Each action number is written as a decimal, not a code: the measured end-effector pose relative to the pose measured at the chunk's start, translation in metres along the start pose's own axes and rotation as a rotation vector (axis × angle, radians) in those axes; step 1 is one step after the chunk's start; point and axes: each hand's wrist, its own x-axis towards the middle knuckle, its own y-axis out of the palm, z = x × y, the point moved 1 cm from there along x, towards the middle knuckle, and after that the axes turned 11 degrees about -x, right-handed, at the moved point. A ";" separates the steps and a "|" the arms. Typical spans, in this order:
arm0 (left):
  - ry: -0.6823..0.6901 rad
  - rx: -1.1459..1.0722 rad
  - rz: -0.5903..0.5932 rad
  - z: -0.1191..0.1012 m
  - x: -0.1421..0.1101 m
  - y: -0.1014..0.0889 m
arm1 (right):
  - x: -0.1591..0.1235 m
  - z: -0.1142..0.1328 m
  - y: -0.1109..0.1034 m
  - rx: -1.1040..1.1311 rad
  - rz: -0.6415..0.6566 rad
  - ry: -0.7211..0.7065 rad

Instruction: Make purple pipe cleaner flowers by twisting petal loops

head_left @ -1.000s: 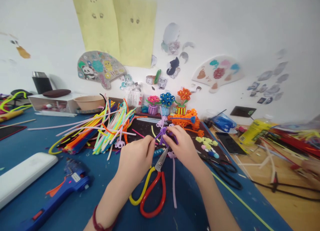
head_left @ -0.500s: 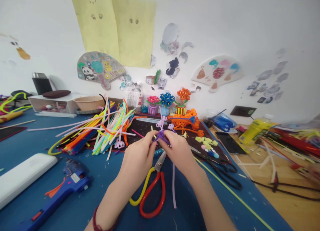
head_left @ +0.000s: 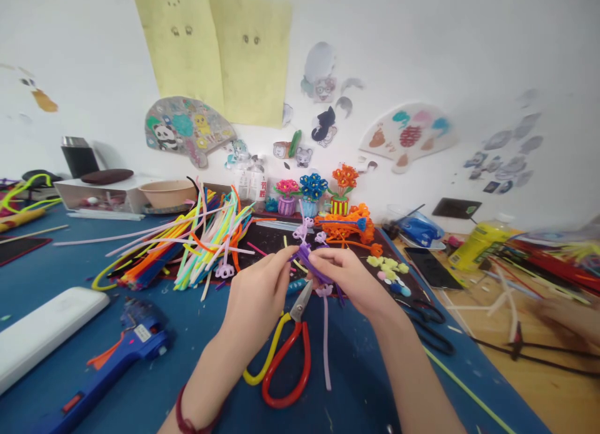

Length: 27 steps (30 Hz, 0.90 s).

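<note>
Purple pipe cleaners [head_left: 315,266], bent into a small bundle, are pinched between my two hands at the middle of the table. My left hand [head_left: 262,282] is closed on their left end. From the right, my right hand [head_left: 349,276] holds them between thumb and fingers. Just below lie scissors [head_left: 287,359] with one red and one yellow handle. Beside them is a lilac pipe-cleaner flower [head_left: 326,340], its stem pointing toward me. More lilac flowers [head_left: 304,227] lie just beyond my fingers. The fingertips partly hide the bundle.
Left are a heap of coloured pipe cleaners [head_left: 210,234], a blue glue gun [head_left: 122,353] and a white case [head_left: 49,331]. Finished flower pots [head_left: 313,196] stand at the wall. Black scissors [head_left: 429,328] and a phone [head_left: 432,268] lie right, near another person's hand [head_left: 569,315].
My right hand has shifted slightly right and its fingers have opened out more along the purple bundle, which now shows longer and slanted. The other person's hand has moved left.
</note>
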 end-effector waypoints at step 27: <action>-0.084 0.085 0.017 -0.002 0.001 0.002 | 0.005 -0.003 0.011 -0.896 -0.397 -0.286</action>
